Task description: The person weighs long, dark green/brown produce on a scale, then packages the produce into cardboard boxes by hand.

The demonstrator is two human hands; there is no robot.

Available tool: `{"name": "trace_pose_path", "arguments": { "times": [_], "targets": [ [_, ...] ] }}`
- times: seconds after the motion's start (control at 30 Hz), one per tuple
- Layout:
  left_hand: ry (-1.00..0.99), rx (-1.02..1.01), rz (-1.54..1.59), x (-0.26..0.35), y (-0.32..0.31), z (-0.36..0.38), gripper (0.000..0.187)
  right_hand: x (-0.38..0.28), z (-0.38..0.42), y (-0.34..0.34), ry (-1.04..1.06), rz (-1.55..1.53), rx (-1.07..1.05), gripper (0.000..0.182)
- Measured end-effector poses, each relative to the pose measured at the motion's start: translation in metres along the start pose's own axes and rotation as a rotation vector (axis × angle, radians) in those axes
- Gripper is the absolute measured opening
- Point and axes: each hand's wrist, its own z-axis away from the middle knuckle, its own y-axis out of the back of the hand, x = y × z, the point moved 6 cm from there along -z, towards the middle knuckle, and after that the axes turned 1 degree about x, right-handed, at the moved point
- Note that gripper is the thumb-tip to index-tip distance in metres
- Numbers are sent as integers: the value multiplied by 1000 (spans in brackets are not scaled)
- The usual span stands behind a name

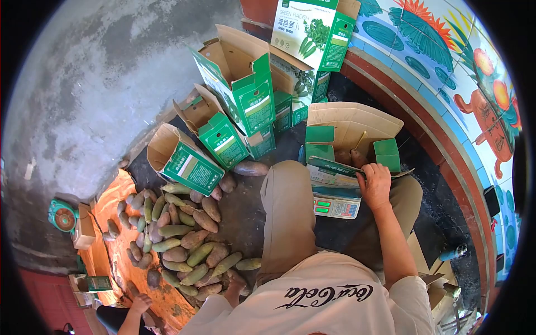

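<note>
My right hand (375, 183) is closed on the front flap of an open green and white cardboard carton (354, 120). A few radishes (357, 158) lie inside that carton. It stands on a digital scale (335, 207) with lit green displays, between my knees. My left hand (237, 282) reaches down at the right edge of a heap of green and purplish-brown radishes (192, 239); its fingers are too hidden to tell whether they hold one.
More open cartons (187, 162) stand ahead on the left, with a stacked carton (312, 33) behind. An orange sheet (120, 245) lies under the heap. Another person's hand (141, 303) is at lower left, near a green dial scale (63, 216). A tiled wall (424, 50) curves along the right.
</note>
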Motion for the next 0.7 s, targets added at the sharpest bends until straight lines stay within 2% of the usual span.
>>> {"name": "trace_pose_path", "arguments": {
  "times": [0.07, 0.17, 0.27, 0.37, 0.4, 0.5, 0.63, 0.7],
  "targets": [
    [-254, 76, -139, -35, 23, 55, 11, 0, 0, 0, 0, 7, -5, 24],
    [-324, -93, -262, -7, 10, 41, 12, 1, 1, -3, -19, 9, -19, 24],
    [143, -178, -61, 36, -55, -53, 17, 1, 0, -2, -32, -2, -26, 21],
    [893, -242, 343, 117, -115, -160, 30, 1, 0, -2, -30, -6, -21, 21],
    [1052, -243, 452, 141, -121, -184, 35, 1, 1, -3, -31, -3, -21, 21],
    [1360, -186, 643, 194, -123, -220, 49, 2, 1, -4, -34, -1, -23, 21],
    [1618, -67, 661, 204, -120, -224, 69, 1, 0, -2, -27, -7, -16, 21],
    [1687, 20, 690, 202, -111, -222, 66, 1, 0, -2, -28, -2, -17, 21]
  ]
}}
